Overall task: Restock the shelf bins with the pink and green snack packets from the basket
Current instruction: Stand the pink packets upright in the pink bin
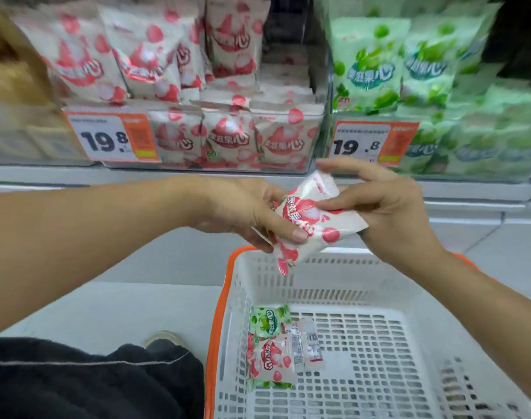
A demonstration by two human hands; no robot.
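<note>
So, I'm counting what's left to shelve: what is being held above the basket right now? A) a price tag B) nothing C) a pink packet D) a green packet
C: both the left hand and right hand grip one pink packet above the basket.

Blurred green packets (469, 95) (top right)
</note>
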